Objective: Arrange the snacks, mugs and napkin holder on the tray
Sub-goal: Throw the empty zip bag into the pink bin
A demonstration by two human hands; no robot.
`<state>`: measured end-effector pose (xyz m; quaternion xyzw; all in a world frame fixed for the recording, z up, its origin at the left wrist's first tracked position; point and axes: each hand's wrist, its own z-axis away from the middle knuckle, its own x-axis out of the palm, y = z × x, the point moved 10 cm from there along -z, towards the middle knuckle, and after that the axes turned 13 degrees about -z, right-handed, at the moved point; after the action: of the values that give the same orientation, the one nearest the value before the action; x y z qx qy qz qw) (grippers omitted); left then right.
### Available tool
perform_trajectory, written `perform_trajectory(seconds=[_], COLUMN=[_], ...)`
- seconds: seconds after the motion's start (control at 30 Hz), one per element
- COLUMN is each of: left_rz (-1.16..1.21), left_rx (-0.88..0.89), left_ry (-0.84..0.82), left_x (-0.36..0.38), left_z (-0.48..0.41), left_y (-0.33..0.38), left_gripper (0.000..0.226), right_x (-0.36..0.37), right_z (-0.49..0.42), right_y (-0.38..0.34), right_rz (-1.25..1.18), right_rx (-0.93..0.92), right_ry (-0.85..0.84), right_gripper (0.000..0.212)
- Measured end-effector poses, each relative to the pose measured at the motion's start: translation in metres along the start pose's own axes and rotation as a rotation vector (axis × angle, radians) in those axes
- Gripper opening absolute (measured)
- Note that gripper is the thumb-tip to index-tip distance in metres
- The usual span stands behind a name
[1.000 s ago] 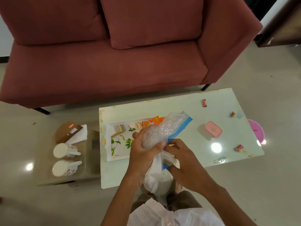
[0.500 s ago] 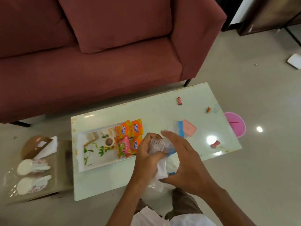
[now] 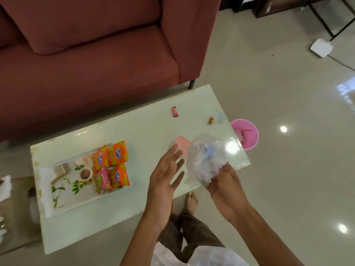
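1. right hand (image 3: 223, 186) grips a crumpled clear plastic bag (image 3: 206, 157) over the near right part of the table (image 3: 146, 129).
2. left hand (image 3: 165, 173) is spread, palm up, holding nothing.
3. four snack packets (image 3: 110, 167) lie at the right end of the tray (image 3: 65, 191).
4. step in hand, as judged: disposal of the emptied bag.
5. next move likely calls for fetching the mugs and napkin holder; neither is clearly visible.

Head view, steeply downward, close
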<state>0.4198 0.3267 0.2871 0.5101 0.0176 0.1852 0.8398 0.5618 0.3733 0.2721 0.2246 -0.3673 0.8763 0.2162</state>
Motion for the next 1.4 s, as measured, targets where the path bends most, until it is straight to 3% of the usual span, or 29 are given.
perform_trajectory(seconds=[0.1,0.2,0.37,0.43,0.5,0.6,0.67,0.77,0.83,0.97,1.13,1.27,1.4], left_rz=[-0.131,-0.124,-0.214,-0.281,-0.355,-0.398,-0.415,-0.440,-0.413,-0.481,-0.291,-0.189,-0.037], left_rx=[0.037,0.033,0.030,0.017,-0.020,-0.078,-0.126,-0.182,-0.213,-0.228,-0.391,-0.461,-0.483], left_ry=[-0.111,-0.123,0.005,0.078,0.160,0.260,0.272,0.210,0.129,-0.053,0.075,0.094,0.126], left_x=[0.028,0.041,0.061,0.076,0.092,0.126,0.156,0.215,0.249,0.301,0.303,0.300,0.295], left_z=[-0.026,-0.051,-0.105,-0.131,-0.156,-0.197,-0.222,-0.253,-0.277,-0.330,-0.360,-0.373,-0.380], left_y=[-0.009,-0.026,-0.060,-0.079,-0.096,-0.124,-0.142,-0.171,-0.186,-0.205,-0.241,-0.259,-0.278], left_gripper=[0.063,0.059,0.042,0.032,0.027,0.023,0.019,0.011,0.005,0.024,0.033,0.020,0.038], right_x=[-0.015,-0.041,-0.091,-0.114,-0.132,-0.140,-0.159,-0.216,-0.243,-0.306,-0.364,-0.384,-0.421], right_z=[-0.016,-0.037,-0.077,-0.094,-0.111,-0.148,-0.175,-0.217,-0.239,-0.298,-0.386,-0.437,-0.476], right_y=[0.013,0.009,-0.036,-0.061,-0.079,-0.089,-0.093,-0.127,-0.157,-0.203,-0.182,-0.160,-0.134], right_rz=[0.056,0.150,0.668,0.811,0.858,1.041,1.194,1.123,1.157,1.190,1.272,1.546,1.540], right_rx=[0.045,-0.029,-0.286,-0.384,-0.451,-0.460,-0.408,-0.313,-0.408,-0.538,-0.392,-0.340,-0.195], right_ry=[0.018,0.101,0.267,0.324,0.281,-0.069,-0.191,-0.012,0.064,0.207,0.254,0.276,0.321], right_gripper=[0.029,0.031,0.014,0.028,0.057,0.082,0.086,0.095,0.088,0.048,0.056,0.060,0.071])
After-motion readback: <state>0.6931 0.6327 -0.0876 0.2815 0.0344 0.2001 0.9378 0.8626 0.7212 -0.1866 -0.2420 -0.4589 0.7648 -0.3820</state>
